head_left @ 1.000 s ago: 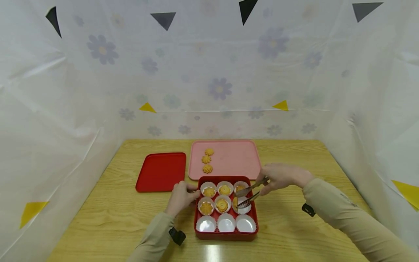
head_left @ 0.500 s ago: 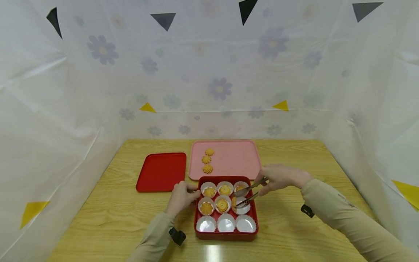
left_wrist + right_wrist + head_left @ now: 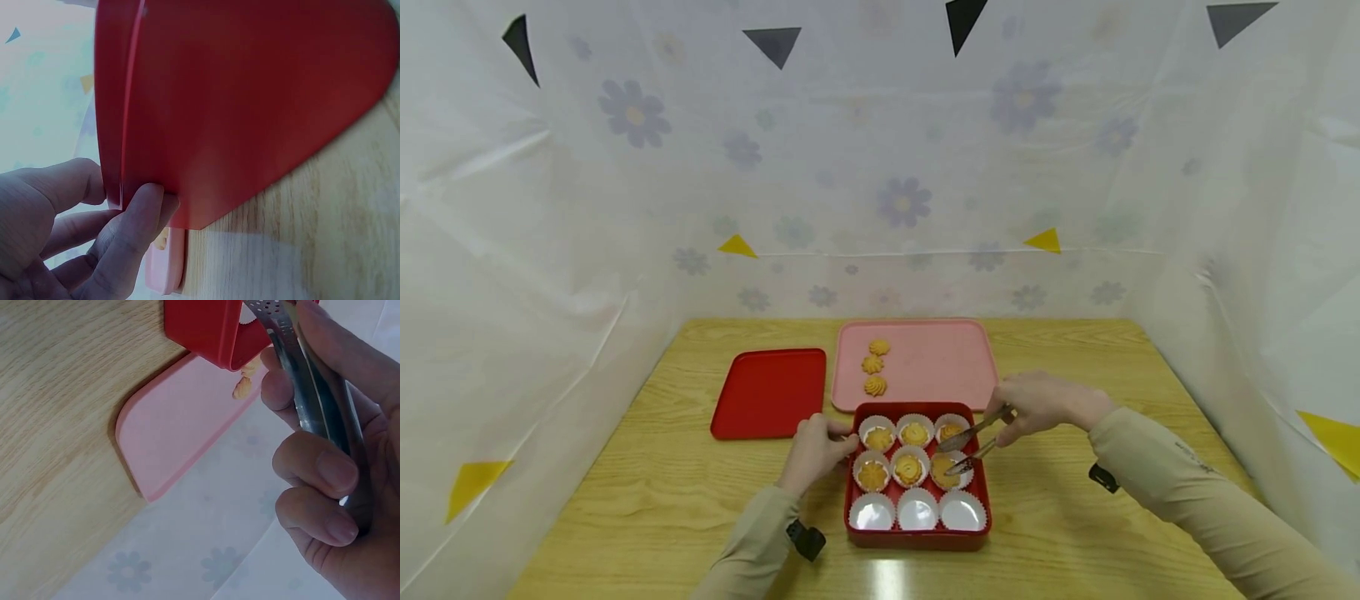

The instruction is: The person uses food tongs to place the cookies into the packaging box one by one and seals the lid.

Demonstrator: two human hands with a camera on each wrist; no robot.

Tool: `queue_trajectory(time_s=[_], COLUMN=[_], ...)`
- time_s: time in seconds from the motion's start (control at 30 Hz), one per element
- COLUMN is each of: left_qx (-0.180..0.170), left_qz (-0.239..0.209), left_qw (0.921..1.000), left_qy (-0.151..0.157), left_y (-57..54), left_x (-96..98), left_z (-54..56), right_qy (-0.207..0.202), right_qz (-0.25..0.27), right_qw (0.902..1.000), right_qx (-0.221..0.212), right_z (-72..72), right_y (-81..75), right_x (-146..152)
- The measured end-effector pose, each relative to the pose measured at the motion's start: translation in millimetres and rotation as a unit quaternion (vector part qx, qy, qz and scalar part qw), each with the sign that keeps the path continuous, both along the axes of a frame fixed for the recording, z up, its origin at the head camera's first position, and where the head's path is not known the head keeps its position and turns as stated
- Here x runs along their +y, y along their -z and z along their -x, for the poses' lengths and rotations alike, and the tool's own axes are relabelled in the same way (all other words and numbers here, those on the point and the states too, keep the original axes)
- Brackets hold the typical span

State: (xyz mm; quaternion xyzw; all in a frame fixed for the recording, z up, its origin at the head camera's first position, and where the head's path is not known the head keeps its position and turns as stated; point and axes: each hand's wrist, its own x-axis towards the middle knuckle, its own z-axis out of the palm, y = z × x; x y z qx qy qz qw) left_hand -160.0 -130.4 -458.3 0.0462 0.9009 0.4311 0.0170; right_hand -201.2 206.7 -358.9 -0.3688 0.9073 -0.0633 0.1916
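Observation:
A red box (image 3: 917, 540) holds white paper cups in rows. Cookies sit in the far and middle rows, while the near cups, such as the white paper cup (image 3: 918, 510), hold none. My right hand (image 3: 1037, 407) grips metal tongs (image 3: 312, 394), whose arms stand apart over the right-hand cups. Under the lower tong tip, a cookie (image 3: 942, 471) lies flat in the middle row's right cup. At the box's left wall, my left hand (image 3: 814, 454) pinches the rim, fingertips (image 3: 142, 206) on the outer side in the left wrist view.
Behind the box lies a pink tray (image 3: 940, 367) with a column of cookies (image 3: 873, 365) along its left side. To the left is a red tray (image 3: 771, 393). Everything rests on a wooden table (image 3: 647, 508), with white flowered sheeting (image 3: 820, 183) around it.
The cookie at the tongs stood on edge in the middle row's right cup and now lies flat there. The tongs have shifted slightly right, and the left hand stays put.

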Motion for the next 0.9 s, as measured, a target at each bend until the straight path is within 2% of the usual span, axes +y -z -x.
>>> queue_trajectory(time_s=[0.17,0.53,0.7,0.9], left_qx=[-0.003,0.005,0.006,-0.002], left_qz=[-0.001,0.002,0.004,-0.001], left_qw=[1.0,1.0,1.0,1.0], left_qy=[0.002,-0.002,-0.004,-0.001], left_y=[0.5,-0.4,-0.5,0.0], left_x=[-0.2,-0.1,0.2,-0.2], left_z=[-0.6,-0.4,0.3,0.2], right_qy=[-0.002,-0.021,-0.02,-0.021], right_qz=[-0.008,-0.08,-0.089,-0.082], right_qw=[0.9999,0.9935,0.9909,0.9913], right_qx=[0.007,0.079,0.1,0.101], right_z=[-2.5,-18.2,-22.5,-22.3], right_y=[-6.6,-11.9,-11.8,-11.5], right_x=[-4.7,-29.1,-34.4,-36.3])
